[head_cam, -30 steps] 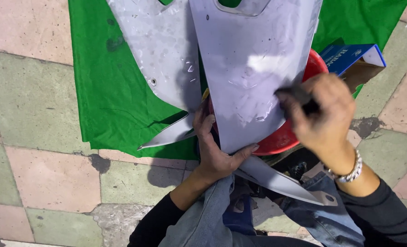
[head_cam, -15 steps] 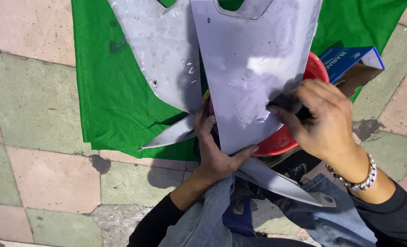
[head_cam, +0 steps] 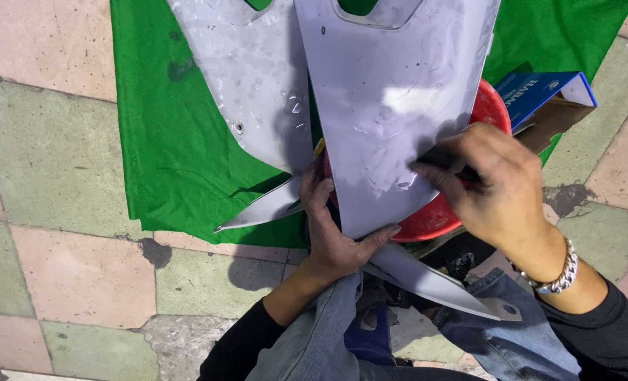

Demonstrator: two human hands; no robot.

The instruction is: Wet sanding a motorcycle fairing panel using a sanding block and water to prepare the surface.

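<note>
Grey panel (head_cam: 391,106), green cloth (head_cam: 173,141), red basin (head_cam: 437,215), blue box (head_cam: 540,92)

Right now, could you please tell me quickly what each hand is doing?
Left hand: closed on the lower edge of the grey panel.
Right hand: closed on a small dark pad, pressed against the panel.

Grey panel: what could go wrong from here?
1. The grey panel seems propped on the red tub, steadied only by the left hand at its lower edge; rubbing pressure might tip or slide it.
2. The right hand presses a small dark pad on a wet-looking surface; it could slip.
3. The blue box sits beside the tub and may get splashed.
</note>
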